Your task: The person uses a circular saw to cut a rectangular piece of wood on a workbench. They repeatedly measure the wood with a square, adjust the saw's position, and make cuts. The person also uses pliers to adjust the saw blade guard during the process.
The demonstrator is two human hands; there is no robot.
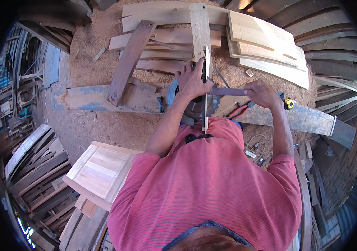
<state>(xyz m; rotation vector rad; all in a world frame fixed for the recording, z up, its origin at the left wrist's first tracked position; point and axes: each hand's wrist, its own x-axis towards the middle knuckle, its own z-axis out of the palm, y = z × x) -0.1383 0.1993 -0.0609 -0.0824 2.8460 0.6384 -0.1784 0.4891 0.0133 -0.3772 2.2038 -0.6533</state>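
Note:
My left hand [191, 81] is closed round a narrow, light-coloured strip [206, 109] that stands edge-on in front of my lap. Its exact kind cannot be made out. My right hand [263, 93] grips one end of a flat, dark bar [228, 92] that looks like a file. The bar reaches left to the strip, close by my left fingers. Partly hidden behind my left hand and the strip is a round, blue-rimmed thing [171, 93]. Red-handled pliers [239, 111] lie below my right wrist, and a yellow tape measure [288, 103] sits just beyond it.
A long worn plank [99, 97] crosses before me, with a reddish-brown board [131, 62] leaning over it. Pale boards [266, 37] are stacked ahead on sawdust. A panelled wooden piece [101, 169] lies at my left. Timber piles [335, 54] line the right side.

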